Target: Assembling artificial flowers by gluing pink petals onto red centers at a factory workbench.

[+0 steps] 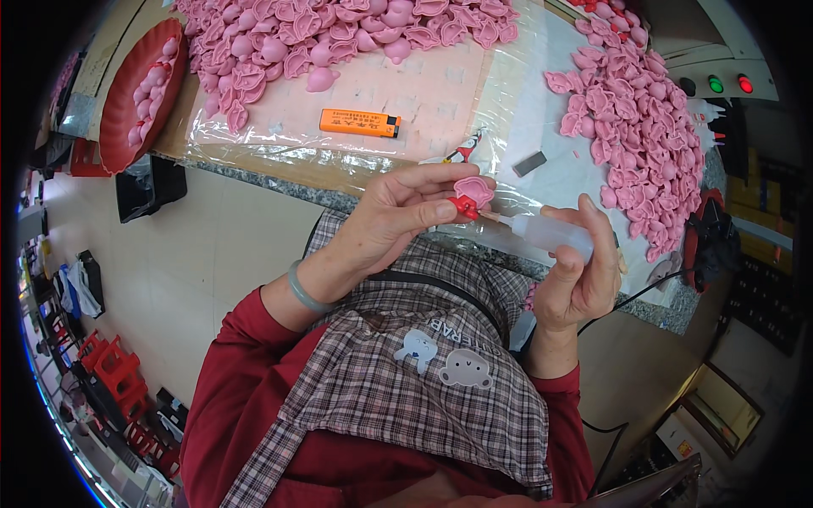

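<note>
Between the thumb and fingers of my left hand (394, 212) is a small pink plastic shell piece (474, 191) with a red part (464, 207) at its lower edge. My right hand (584, 275) grips a translucent white squeeze bottle (552, 236). The bottle lies nearly level, its thin nozzle (493, 217) pointing left at the red part; whether the tip touches cannot be made out. Just beyond my left fingers lie small pliers or cutters (462, 149) with red and yellow handles. A dark grey rectangular block (530, 163) rests farther right.
Pink pieces are heaped at the back (296, 34) and along the right side (635, 127) of the film-covered table (279, 157). An orange box (360, 123) lies in the middle. A red scalloped tray (118, 110) holds round pink pieces at left. Green and red lights (730, 84) glow at far right.
</note>
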Demonstrator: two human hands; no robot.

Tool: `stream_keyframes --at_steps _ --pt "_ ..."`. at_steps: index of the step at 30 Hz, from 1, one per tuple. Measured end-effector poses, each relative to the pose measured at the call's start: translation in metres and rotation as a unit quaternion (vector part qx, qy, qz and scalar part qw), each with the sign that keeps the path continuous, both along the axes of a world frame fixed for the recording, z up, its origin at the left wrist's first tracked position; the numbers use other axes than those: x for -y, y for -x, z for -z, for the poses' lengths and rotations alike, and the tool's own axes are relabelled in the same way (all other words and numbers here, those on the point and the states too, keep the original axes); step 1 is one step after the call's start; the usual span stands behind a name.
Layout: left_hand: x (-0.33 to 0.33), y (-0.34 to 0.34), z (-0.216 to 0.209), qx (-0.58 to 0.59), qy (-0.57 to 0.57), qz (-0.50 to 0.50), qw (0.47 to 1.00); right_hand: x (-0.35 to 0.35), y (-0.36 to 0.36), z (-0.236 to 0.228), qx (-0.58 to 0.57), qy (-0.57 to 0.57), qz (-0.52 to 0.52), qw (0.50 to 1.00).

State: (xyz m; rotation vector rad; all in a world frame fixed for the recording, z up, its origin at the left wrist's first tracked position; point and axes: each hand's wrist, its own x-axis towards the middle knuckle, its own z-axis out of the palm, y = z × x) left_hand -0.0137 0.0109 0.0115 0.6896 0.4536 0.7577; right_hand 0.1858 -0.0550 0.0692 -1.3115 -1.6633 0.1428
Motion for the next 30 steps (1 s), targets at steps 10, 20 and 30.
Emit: stream_keyframes --at_steps 10,20,30 --pt "-0.001 0.002 -0.002 0.040 0.004 0.021 0.999 -0.006 0.004 0.019 -0.253 0.029 0.021 0.967" --pt "0.000 0.002 -0.003 0.059 0.019 0.019 0.998 -0.010 0.008 0.035 -0.424 0.097 0.015 0.900" --pt "-0.001 0.004 -0.009 0.056 0.060 -0.005 0.997 -0.005 0.007 0.032 -0.458 0.082 0.027 0.885"
